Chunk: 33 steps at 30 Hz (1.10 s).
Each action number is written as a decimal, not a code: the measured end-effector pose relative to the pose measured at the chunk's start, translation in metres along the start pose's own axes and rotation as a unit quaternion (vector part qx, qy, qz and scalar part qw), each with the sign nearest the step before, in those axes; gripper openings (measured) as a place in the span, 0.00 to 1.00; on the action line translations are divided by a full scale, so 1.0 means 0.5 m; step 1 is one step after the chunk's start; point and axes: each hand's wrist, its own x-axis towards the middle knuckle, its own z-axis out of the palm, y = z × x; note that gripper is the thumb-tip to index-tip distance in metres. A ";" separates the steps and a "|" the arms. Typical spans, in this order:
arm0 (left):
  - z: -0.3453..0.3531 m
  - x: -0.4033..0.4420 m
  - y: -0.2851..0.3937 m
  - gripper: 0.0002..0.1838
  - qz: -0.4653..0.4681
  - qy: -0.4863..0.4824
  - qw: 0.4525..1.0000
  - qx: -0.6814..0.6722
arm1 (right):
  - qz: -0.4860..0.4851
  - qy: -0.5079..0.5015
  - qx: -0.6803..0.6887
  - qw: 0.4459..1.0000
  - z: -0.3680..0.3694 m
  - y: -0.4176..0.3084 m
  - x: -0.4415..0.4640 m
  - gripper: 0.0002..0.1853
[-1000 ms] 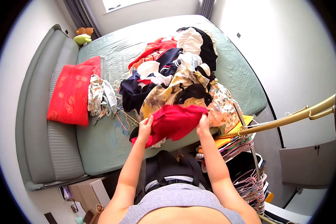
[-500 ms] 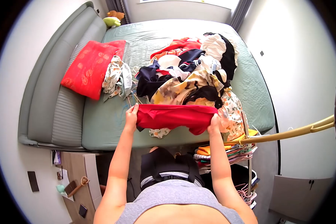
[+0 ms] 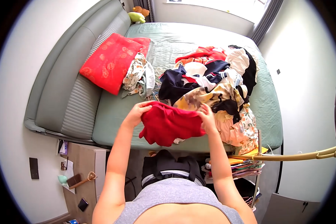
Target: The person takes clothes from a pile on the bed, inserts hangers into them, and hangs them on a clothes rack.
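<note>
A red garment [image 3: 171,125] hangs stretched between my two hands, above the near edge of the bed; its exact kind does not show. My left hand [image 3: 137,112] pinches its upper left corner, and my right hand [image 3: 207,116] grips the upper right end. Just beyond it lies a heap of clothes: a yellow and brown patterned cloth [image 3: 199,98], a navy garment [image 3: 174,85], a red garment [image 3: 205,53] and a floral peach cloth [image 3: 233,130].
Red pillows [image 3: 110,61] and a crumpled floral cloth [image 3: 138,76] lie by the grey headboard [image 3: 58,82]. On the right, a golden rail [image 3: 298,156] runs above hangers with clothes [image 3: 246,168]. A wooden bedside cabinet [image 3: 78,164] stands at left.
The red garment now hangs lower and fuller, no longer in a narrow flat band. My hands have come slightly closer together. The view has turned left, so the bed appears shifted right.
</note>
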 end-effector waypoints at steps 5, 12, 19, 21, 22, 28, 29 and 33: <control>-0.065 0.048 -0.042 0.15 -0.064 -0.060 0.994 0.060 | -0.114 -0.232 -0.169 0.951 0.275 0.013 -0.007 0.28; -0.261 0.087 0.008 0.10 -0.034 0.099 0.806 0.583 | -0.152 0.016 -0.463 0.873 0.355 -0.002 0.069 0.12; -0.302 0.165 0.106 0.11 0.006 0.171 0.736 0.655 | -0.031 0.130 -0.376 0.917 0.413 -0.059 0.093 0.14; -0.287 0.171 0.140 0.14 -0.021 0.126 0.768 0.628 | -0.030 0.144 -0.331 0.932 0.409 -0.070 0.100 0.13; -0.282 0.173 0.147 0.15 0.003 0.102 0.764 0.637 | -0.031 0.151 -0.307 0.939 0.404 -0.079 0.104 0.13; -0.255 0.179 0.160 0.15 0.116 -0.042 0.767 0.630 | -0.046 0.105 0.046 0.992 0.391 -0.161 0.097 0.10; -0.246 0.173 0.164 0.15 0.032 -0.055 0.824 0.563 | -0.069 0.084 0.107 0.988 0.394 -0.163 0.098 0.10; -0.303 0.209 0.110 0.14 0.223 0.090 0.890 0.388 | -0.104 -0.072 0.038 0.991 0.396 -0.138 0.076 0.12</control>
